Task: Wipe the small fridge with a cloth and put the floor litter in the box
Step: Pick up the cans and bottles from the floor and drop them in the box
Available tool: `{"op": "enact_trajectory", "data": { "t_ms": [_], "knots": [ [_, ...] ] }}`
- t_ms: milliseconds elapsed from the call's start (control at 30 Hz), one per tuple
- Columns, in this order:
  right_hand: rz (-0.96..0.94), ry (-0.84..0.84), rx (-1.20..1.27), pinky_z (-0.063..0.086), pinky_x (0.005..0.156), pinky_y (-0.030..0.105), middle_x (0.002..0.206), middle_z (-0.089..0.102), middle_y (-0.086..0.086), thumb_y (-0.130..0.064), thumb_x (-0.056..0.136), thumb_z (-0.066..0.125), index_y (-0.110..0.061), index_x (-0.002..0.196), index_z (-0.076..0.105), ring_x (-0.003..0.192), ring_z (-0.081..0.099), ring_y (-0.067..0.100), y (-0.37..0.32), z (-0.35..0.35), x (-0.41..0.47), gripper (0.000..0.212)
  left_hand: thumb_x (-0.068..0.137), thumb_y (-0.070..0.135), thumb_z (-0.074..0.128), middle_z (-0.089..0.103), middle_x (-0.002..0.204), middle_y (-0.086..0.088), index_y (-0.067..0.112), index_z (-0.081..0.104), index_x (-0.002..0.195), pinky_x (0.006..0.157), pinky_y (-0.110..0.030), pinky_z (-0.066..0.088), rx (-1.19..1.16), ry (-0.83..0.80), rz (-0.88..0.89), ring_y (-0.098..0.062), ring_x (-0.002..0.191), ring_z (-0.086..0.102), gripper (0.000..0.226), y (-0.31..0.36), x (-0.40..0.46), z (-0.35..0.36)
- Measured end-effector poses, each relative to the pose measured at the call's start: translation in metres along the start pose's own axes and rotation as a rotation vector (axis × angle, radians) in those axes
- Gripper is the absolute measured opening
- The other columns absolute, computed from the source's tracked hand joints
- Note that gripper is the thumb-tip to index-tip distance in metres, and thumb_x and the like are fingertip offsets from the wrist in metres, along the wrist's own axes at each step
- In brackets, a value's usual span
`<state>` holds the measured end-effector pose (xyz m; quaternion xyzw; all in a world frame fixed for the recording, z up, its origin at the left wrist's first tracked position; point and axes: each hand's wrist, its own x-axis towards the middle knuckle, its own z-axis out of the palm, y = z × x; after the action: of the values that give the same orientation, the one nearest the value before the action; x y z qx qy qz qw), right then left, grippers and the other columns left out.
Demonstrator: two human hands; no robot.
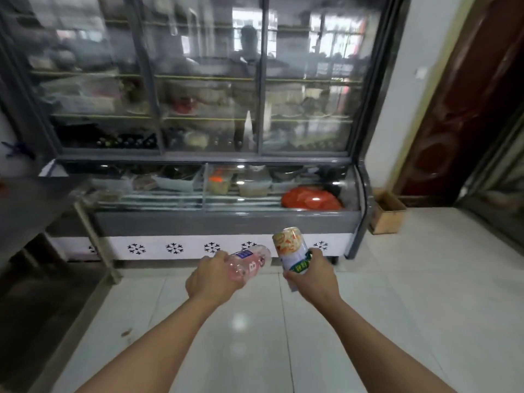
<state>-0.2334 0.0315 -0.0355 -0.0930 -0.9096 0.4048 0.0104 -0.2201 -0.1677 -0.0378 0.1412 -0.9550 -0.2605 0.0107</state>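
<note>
My left hand grips a clear pinkish plastic bottle with a blue label, held on its side and pointing right. My right hand grips a drink can with a food picture and a green band, tilted upright. Both are held above the white tiled floor in front of the glass display fridge. An open cardboard box stands on the floor at the fridge's right end, beside the wall. No cloth is in view.
A steel table with a slanted leg stands at the left, over a dark floor strip. A dark red door is at the right. Pale floor tiles stretch from me toward the box. A small brown scrap lies on the floor at the left.
</note>
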Motion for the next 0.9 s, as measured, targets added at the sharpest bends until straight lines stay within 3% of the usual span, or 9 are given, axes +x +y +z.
{"op": "enact_trajectory", "data": {
  "t_ms": [133, 300, 433, 567, 900],
  "knots": [
    [0.062, 0.068, 0.023, 0.058, 0.073, 0.041, 0.099, 0.061, 0.004, -0.037, 0.065, 0.078, -0.018, 0.108, 0.046, 0.085, 0.062, 0.020, 0.063, -0.067, 0.022, 0.056, 0.066, 0.050, 0.069, 0.062, 0.107, 0.003, 0.032, 0.056, 0.110, 0.068, -0.026, 0.042, -0.026, -0.038, 0.061, -0.022, 0.097, 0.061, 0.049, 0.084, -0.010, 0.047],
    [0.150, 0.163, 0.017, 0.049, 0.070, 0.030, 0.107, 0.060, 0.008, -0.033, 0.071, 0.077, -0.013, 0.117, 0.045, 0.090, 0.059, 0.022, 0.133, -0.148, 0.040, 0.059, 0.067, 0.055, 0.068, 0.059, 0.109, 0.002, 0.033, 0.053, 0.111, 0.070, -0.027, 0.043, -0.015, -0.092, 0.162, -0.022, 0.098, 0.059, 0.052, 0.177, -0.019, 0.097],
    [0.228, 0.249, 0.022, 0.046, 0.069, 0.029, 0.107, 0.061, 0.009, -0.033, 0.071, 0.076, -0.012, 0.116, 0.046, 0.082, 0.054, 0.021, 0.182, -0.203, 0.049, 0.058, 0.068, 0.053, 0.068, 0.059, 0.111, 0.001, 0.033, 0.054, 0.112, 0.072, -0.028, 0.045, 0.003, -0.153, 0.256, -0.025, 0.100, 0.059, 0.051, 0.246, -0.020, 0.134],
    [0.321, 0.340, 0.040, 0.051, 0.074, 0.035, 0.106, 0.061, 0.010, -0.034, 0.069, 0.077, -0.012, 0.115, 0.046, 0.090, 0.060, 0.026, 0.230, -0.252, 0.061, 0.059, 0.068, 0.050, 0.069, 0.059, 0.112, 0.000, 0.032, 0.054, 0.113, 0.072, -0.029, 0.045, 0.038, -0.220, 0.368, -0.025, 0.100, 0.059, 0.051, 0.312, -0.015, 0.174],
    [0.479, 0.527, 0.010, 0.052, 0.073, 0.034, 0.104, 0.061, 0.008, -0.035, 0.069, 0.076, -0.013, 0.115, 0.046, 0.089, 0.060, 0.024, 0.327, -0.373, 0.141, 0.059, 0.062, 0.058, 0.071, 0.061, 0.101, 0.003, 0.034, 0.052, 0.108, 0.067, -0.029, 0.047, 0.035, -0.325, 0.598, -0.020, 0.088, 0.060, 0.055, 0.493, 0.036, 0.288]
  ]
}}
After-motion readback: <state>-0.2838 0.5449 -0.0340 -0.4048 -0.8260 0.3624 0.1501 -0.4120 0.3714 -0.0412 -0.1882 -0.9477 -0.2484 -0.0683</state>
